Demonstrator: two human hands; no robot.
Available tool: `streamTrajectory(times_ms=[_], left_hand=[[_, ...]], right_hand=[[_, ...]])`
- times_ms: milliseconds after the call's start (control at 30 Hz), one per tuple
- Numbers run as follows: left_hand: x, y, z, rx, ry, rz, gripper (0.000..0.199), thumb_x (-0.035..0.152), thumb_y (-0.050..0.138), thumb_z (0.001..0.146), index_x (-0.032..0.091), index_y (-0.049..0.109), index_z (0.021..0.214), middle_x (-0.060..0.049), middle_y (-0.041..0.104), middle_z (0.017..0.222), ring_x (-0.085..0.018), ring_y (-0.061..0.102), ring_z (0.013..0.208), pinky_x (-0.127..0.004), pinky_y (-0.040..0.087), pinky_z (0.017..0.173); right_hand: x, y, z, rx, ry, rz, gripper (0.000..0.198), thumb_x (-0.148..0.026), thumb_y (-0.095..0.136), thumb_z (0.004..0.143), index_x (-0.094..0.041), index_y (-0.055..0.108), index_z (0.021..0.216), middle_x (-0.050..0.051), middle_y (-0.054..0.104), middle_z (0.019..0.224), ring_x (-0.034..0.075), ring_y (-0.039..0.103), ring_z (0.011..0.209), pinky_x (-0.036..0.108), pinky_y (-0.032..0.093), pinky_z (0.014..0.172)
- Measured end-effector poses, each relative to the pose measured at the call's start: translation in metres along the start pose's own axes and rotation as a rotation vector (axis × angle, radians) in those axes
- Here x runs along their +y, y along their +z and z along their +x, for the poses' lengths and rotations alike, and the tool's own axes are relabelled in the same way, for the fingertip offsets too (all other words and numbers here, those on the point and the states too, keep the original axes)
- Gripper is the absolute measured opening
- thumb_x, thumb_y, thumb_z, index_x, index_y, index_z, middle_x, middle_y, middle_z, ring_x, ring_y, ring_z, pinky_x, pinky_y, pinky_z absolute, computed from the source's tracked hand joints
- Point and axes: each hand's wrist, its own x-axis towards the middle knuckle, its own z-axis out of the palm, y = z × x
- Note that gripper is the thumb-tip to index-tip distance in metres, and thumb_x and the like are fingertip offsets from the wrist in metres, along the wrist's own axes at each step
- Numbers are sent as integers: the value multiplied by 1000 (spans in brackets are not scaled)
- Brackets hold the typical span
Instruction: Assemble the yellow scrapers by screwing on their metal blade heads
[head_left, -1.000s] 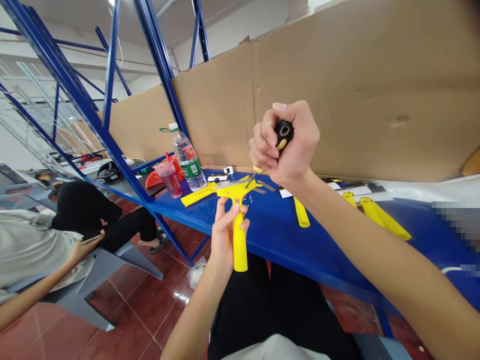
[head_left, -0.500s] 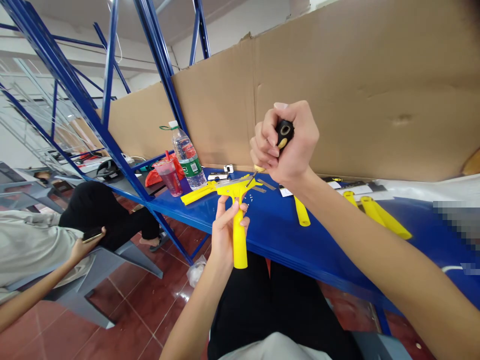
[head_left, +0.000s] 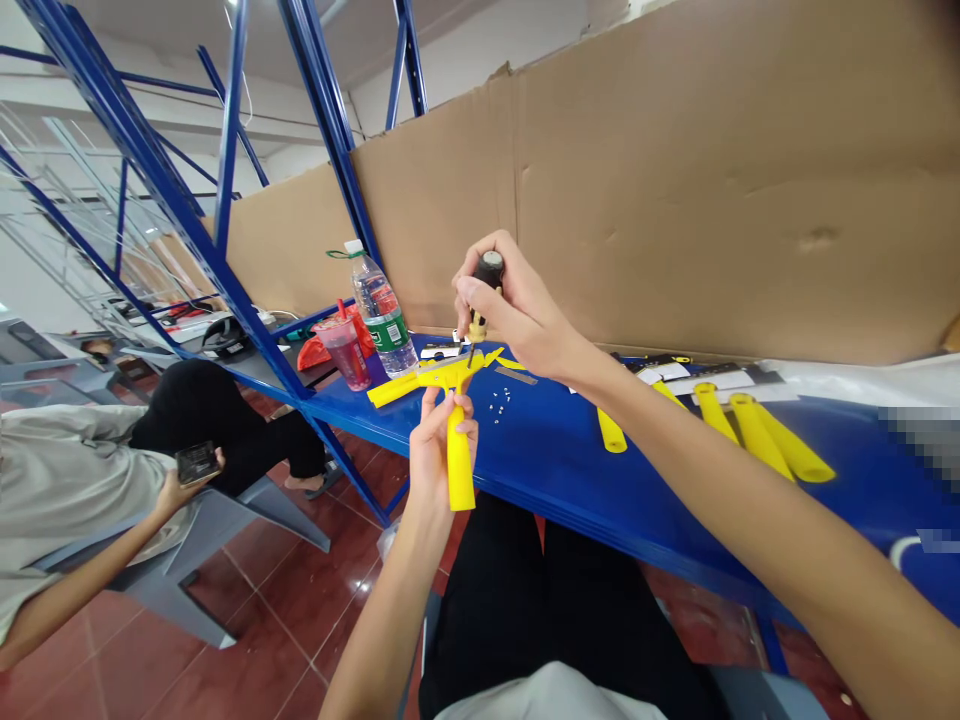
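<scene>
My left hand [head_left: 431, 455] is wrapped round the grip of a yellow T-shaped scraper [head_left: 460, 465], held over the front edge of the blue table with its wide head uppermost. Above it, my right hand [head_left: 517, 315] grips a screwdriver [head_left: 478, 325] with a black and yellow handle, pointing down. The screwdriver's shaft meets the right part of the scraper's head; whether its tip sits in a screw is too small to tell. Several small screws [head_left: 499, 405] lie scattered on the table just right of the scraper. Another yellow piece [head_left: 394, 388] rests on the table behind the head.
Several yellow handles [head_left: 757, 440] lie to the right on the blue table [head_left: 555, 450]. Thin metal strips [head_left: 517, 375] lie near the screws. A water bottle [head_left: 382, 320] and a red cup [head_left: 345, 355] stand at the back left. A seated person [head_left: 67, 480] holds a phone.
My right hand has moved left and lower, and the screwdriver has swung closer to upright over the scraper's head. The scraper has shifted slightly left and up in my left hand.
</scene>
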Motion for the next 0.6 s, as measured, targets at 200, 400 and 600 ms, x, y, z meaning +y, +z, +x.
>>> streamTrajectory(times_ms=[200, 400, 600], left_hand=[[2, -6, 8, -25, 37, 76, 46, 7, 80, 86, 28, 56, 120, -5, 70, 131, -6, 71, 83, -11, 47, 61], [-4, -8, 8, -38, 25, 58, 48, 6, 81, 85, 28, 54, 118, -5, 70, 126, -6, 70, 82, -12, 47, 61], [-3, -2, 4, -56, 97, 228, 57, 15, 92, 76, 29, 55, 117, 0, 70, 111, -11, 75, 87, -14, 46, 58]], right_hand=[[1, -7, 0, -53, 19, -149, 41, -61, 68, 100, -29, 55, 123, 3, 70, 92, 24, 72, 91, 36, 55, 74], [-6, -12, 0, 11, 62, -244, 52, -68, 77, 91, -29, 57, 120, 1, 71, 84, 25, 74, 88, 34, 51, 65], [-6, -27, 7, 165, 7, -187, 53, -78, 71, 91, -32, 55, 111, 0, 63, 82, 24, 67, 77, 35, 49, 64]])
